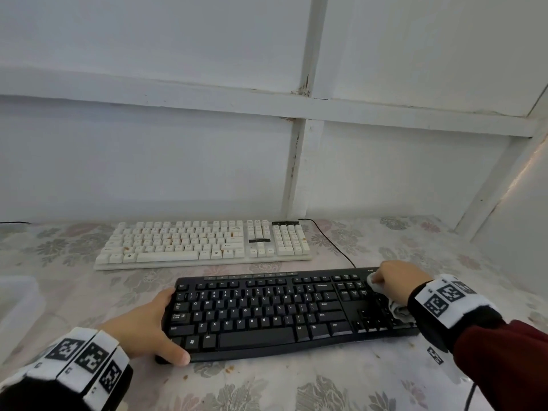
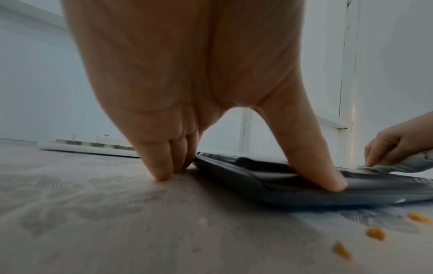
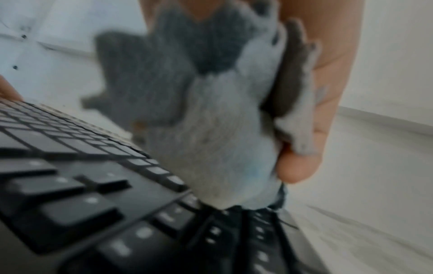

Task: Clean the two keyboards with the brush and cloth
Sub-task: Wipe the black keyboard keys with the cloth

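Observation:
The black keyboard (image 1: pixel 267 312) lies near me on the flowered tablecloth. My left hand (image 1: pixel 151 324) braces its left end, with straight fingers on the table beside it and the thumb (image 2: pixel 328 178) pressed on the front edge. My right hand (image 1: pixel 397 280) grips a bunched white and grey cloth (image 1: pixel 375 284) and presses it on the far right corner above the number pad. In the right wrist view the cloth (image 3: pixel 211 148) fills the palm. The white keyboard (image 1: pixel 201 241), with orange-brown stains on its keys, lies behind. No brush is in view.
Orange crumbs (image 2: pixel 374 234) lie on the tablecloth (image 1: pixel 296 390) in front of the black keyboard. A black cable (image 1: pixel 332 241) runs from the white keyboard toward my right hand. White panelled walls close the back and right. A pale box (image 1: pixel 17 298) sits at the left edge.

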`<action>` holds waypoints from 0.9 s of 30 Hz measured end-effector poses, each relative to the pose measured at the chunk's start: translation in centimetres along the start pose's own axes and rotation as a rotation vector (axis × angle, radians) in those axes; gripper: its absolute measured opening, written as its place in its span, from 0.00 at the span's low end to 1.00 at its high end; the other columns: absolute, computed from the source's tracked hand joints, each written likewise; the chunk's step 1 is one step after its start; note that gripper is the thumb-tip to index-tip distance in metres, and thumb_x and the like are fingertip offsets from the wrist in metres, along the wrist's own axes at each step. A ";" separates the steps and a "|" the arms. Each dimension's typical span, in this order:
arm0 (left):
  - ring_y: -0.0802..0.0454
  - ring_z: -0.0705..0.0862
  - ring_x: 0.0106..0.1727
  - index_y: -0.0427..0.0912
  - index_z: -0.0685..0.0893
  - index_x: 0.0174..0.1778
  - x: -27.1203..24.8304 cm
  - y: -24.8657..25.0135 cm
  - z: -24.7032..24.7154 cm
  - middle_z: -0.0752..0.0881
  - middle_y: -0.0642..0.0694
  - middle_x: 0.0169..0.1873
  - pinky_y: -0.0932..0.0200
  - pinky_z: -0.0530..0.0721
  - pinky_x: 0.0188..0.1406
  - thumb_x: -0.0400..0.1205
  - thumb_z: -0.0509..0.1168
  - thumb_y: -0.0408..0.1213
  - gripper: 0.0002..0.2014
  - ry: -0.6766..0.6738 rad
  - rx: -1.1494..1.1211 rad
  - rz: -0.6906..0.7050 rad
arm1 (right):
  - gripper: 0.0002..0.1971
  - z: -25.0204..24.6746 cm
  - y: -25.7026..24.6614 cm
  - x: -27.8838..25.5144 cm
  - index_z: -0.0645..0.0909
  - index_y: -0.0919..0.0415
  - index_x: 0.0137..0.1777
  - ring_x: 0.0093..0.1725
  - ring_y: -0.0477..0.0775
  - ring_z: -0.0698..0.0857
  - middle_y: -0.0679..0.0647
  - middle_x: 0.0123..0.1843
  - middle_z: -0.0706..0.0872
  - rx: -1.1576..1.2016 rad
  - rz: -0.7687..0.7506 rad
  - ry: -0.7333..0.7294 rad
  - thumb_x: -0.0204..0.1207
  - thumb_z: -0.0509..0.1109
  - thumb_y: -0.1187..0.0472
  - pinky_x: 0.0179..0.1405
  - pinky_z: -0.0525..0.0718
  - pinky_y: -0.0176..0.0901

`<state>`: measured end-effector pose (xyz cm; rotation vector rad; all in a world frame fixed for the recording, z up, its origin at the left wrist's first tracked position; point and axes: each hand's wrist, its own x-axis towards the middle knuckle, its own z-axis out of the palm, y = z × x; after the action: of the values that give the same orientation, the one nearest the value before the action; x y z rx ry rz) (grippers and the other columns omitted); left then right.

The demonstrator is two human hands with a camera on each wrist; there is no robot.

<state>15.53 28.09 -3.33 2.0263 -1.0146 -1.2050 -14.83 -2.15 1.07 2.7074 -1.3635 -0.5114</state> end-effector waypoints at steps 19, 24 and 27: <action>0.56 0.75 0.68 0.50 0.49 0.81 0.1 -0.5 -0.2 0.73 0.66 0.60 0.53 0.69 0.75 0.35 0.87 0.52 0.78 -0.005 0.000 -0.013 | 0.17 -2.0 -5.8 -1.0 0.83 0.64 0.60 0.41 0.57 0.77 0.54 0.36 0.70 0.084 -0.218 0.017 0.83 0.55 0.60 0.29 0.66 0.32; 0.56 0.75 0.67 0.49 0.49 0.81 0.2 -0.5 -0.1 0.72 0.67 0.59 0.54 0.70 0.74 0.42 0.88 0.47 0.74 -0.001 0.014 -0.015 | 0.19 -0.6 -4.9 -0.2 0.68 0.52 0.26 0.31 0.54 0.70 0.49 0.31 0.62 -0.045 -0.151 -0.002 0.80 0.57 0.63 0.26 0.59 0.34; 0.59 0.75 0.65 0.49 0.49 0.81 0.1 -0.4 -0.1 0.72 0.67 0.59 0.60 0.71 0.70 0.41 0.88 0.44 0.74 -0.007 -0.026 -0.002 | 0.21 -0.2 -2.9 0.2 0.61 0.53 0.23 0.25 0.48 0.64 0.51 0.30 0.65 0.015 -0.064 -0.008 0.78 0.58 0.65 0.27 0.65 0.35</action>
<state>15.79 28.22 -3.71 2.0049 -0.9953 -1.2214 -12.45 -0.57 0.56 2.7720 -1.2915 -0.5198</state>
